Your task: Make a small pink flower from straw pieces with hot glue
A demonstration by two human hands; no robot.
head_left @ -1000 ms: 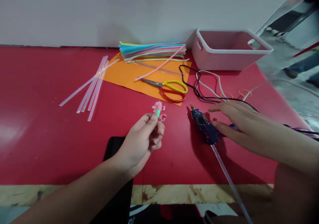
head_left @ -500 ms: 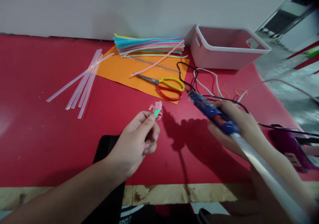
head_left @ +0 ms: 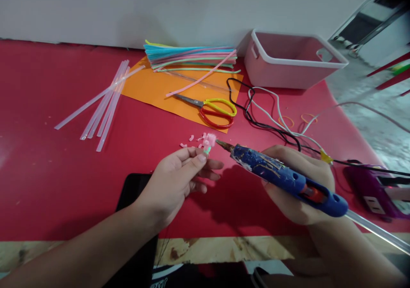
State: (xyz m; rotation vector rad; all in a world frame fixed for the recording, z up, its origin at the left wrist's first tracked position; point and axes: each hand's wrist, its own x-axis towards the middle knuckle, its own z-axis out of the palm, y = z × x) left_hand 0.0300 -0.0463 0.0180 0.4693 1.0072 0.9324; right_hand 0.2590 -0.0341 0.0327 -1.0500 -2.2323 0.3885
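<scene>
Between thumb and forefinger, my left hand [head_left: 179, 179] pinches a small pink and green piece [head_left: 209, 141]; its other fingers are loosely spread. My right hand [head_left: 301, 181] is wrapped round a blue glue gun [head_left: 272, 170], whose metal nozzle points left and is at or very close to the pink part. A clear glue stick [head_left: 374, 228] sticks out of the gun's rear. Small pink bits [head_left: 191, 138] lie on the red table [head_left: 38, 172] just beyond my left hand. Scissors [head_left: 218, 113] with yellow and red handles rest past them, partly on orange paper [head_left: 153, 95].
Fuzzy coloured stems [head_left: 188, 57] lie at the back, near a pink basket [head_left: 288, 70]. Clear sticks [head_left: 107, 104] are at left. Black and white cables [head_left: 269, 127] run right towards a purple power strip [head_left: 368, 189]. A black phone-like object [head_left: 131, 189] sits beneath my left arm.
The glue gun has turned and come left and down, its nozzle now by the pink piece. My left hand has shifted slightly right, its lower fingers spreading. The pink piece has tilted.
</scene>
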